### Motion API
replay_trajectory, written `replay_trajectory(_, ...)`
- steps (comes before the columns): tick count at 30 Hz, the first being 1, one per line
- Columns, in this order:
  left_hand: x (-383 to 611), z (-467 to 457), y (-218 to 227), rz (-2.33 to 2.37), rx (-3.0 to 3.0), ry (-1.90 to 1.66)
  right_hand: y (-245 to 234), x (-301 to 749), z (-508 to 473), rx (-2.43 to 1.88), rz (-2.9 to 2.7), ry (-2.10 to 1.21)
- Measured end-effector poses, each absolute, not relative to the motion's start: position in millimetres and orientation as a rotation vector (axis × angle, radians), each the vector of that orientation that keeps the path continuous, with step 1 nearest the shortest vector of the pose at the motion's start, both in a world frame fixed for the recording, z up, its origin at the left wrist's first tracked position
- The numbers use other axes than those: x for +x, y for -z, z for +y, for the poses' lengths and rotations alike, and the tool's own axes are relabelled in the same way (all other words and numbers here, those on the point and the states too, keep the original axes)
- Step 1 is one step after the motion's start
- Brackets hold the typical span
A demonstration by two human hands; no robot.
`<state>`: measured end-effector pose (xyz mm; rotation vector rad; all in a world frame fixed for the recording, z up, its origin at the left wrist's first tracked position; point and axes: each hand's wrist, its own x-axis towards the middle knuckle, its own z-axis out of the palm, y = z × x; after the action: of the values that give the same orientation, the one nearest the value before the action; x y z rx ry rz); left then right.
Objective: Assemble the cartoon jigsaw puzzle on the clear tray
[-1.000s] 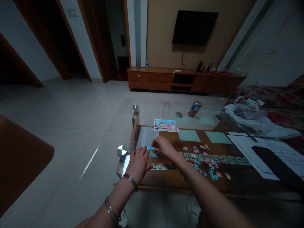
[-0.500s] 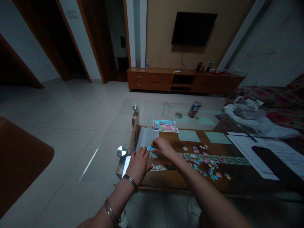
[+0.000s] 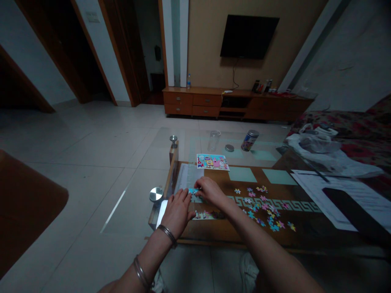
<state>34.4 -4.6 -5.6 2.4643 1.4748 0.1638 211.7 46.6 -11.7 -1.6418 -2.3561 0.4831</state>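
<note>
My left hand (image 3: 178, 210) lies flat near the left end of the glass table (image 3: 256, 234), fingers stretched out beside some joined light-blue jigsaw pieces (image 3: 193, 191). Bent over the same blue pieces from the right, my right hand (image 3: 209, 189) has its thumb and fingertips pinched together at a jigsaw piece, mostly hidden by the fingers. Nearer to me, a strip of joined puzzle (image 3: 209, 215) shows between the two forearms. Loose jigsaw pieces (image 3: 273, 213) in pink, blue and yellow are scattered to the right of my right forearm.
A cartoon picture card (image 3: 213, 162) lies beyond my hands. Behind it stand a clear jar (image 3: 214, 141), a round lid (image 3: 229, 148) and a printed can (image 3: 249, 140). Papers (image 3: 317, 203), a dark long object (image 3: 356, 209) and a plastic bag (image 3: 317, 146) are at right.
Both hands keep nearly the same place and pose. The whole view has shifted very slightly.
</note>
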Motion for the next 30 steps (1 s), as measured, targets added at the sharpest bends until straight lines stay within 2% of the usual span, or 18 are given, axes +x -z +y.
replay_trajectory(11,30,-1,17,1.442,2.435,-0.308,-3,270,57,-1.807,-1.973,-0.524)
replay_trajectory(16,16,10,19,1.472,2.377,-0.428,-5,289,40,-1.944,-2.023,-0.556)
replay_trajectory(23,10,12,18,1.535,2.368,-0.382,-5,274,21,-1.935,-2.136,-0.568)
replay_trajectory(30,18,10,15,1.541,2.361,-0.355,-5,246,23,-1.860,-2.185,-0.374)
